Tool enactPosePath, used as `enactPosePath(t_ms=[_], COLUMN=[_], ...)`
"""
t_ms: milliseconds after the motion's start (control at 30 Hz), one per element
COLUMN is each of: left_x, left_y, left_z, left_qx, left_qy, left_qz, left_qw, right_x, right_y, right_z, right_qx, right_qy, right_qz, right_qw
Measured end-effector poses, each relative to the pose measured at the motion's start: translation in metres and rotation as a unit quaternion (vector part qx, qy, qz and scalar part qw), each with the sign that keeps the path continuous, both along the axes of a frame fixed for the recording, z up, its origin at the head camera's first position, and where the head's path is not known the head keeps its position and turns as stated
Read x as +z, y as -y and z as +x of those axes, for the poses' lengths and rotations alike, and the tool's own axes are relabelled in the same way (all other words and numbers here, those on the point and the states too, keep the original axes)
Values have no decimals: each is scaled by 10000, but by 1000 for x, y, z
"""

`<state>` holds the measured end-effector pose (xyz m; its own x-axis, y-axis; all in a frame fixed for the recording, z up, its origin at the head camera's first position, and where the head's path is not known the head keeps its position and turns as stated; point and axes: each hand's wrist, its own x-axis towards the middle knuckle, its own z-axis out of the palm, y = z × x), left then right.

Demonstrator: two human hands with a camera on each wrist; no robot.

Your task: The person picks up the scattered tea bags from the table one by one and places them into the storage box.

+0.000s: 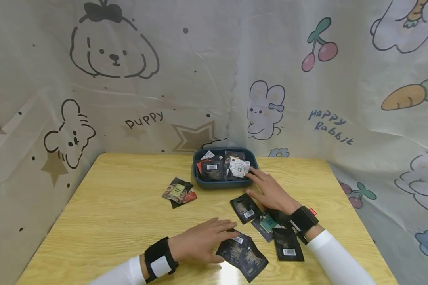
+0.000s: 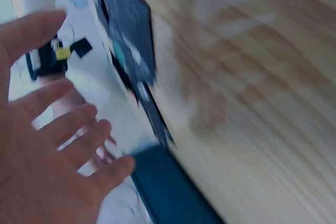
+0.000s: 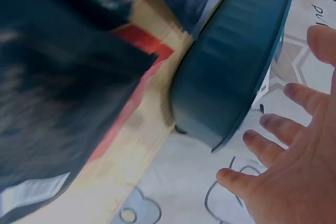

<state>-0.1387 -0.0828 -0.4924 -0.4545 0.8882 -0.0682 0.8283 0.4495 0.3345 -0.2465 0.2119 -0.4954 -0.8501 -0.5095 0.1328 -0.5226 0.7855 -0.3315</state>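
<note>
My left hand (image 1: 201, 241) hovers beside two overlapping black sachets (image 1: 253, 262) near the table's front, its fingers extended over the upper one's edge. In the left wrist view its fingers (image 2: 79, 145) are spread with nothing between them. My right hand (image 1: 274, 192) reaches to the right end of a dark teal bin (image 1: 222, 185), fingertips right at the rim next to a white sachet (image 1: 239, 168). Its fingers (image 3: 268, 148) are loosely spread in the right wrist view, holding nothing. Several black and coloured sachets lie in the bin, among them a black one (image 1: 212, 171).
Below my right hand lie more sachets: a black one (image 1: 245, 208), one with a green label (image 1: 267, 225), and a black one (image 1: 288, 247) nearer the front. A small overlapping pile (image 1: 179, 192) sits left of the bin. Behind the wooden table (image 1: 121, 206) hangs a printed curtain (image 1: 199, 71).
</note>
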Motion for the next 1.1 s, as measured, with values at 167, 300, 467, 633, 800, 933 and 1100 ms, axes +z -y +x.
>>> enactPosePath(t_ms=[167, 300, 467, 633, 800, 933, 1100], left_x=[-12, -18, -18, -11, 8, 32, 56], left_y=[-18, -19, -22, -19, -3, 12, 23], left_z=[1, 5, 10, 10, -2, -18, -48], left_qx=[-449, -557, -723, -591, 43, 607, 1139], left_qy=[302, -10, -740, -640, -273, -548, -1335], left_qz=[-488, -586, -368, -55, 505, 825, 994], left_qw=[9973, 9967, 9939, 9962, 9983, 9932, 9794], right_x=[-2, -10, -20, -29, -33, -31, -30], right_y=[-14, -18, -15, -5, 6, 12, 20], right_z=[19, 29, 40, 47, 50, 52, 53], right_qx=[-14, 106, 304, 519, 679, 744, 982], right_qy=[-6, 24, 318, 665, 808, 640, 33], right_qz=[-8, 49, 195, 449, 706, 878, 1037], right_qw=[10000, 9999, 9988, 9954, 9919, 9913, 9897])
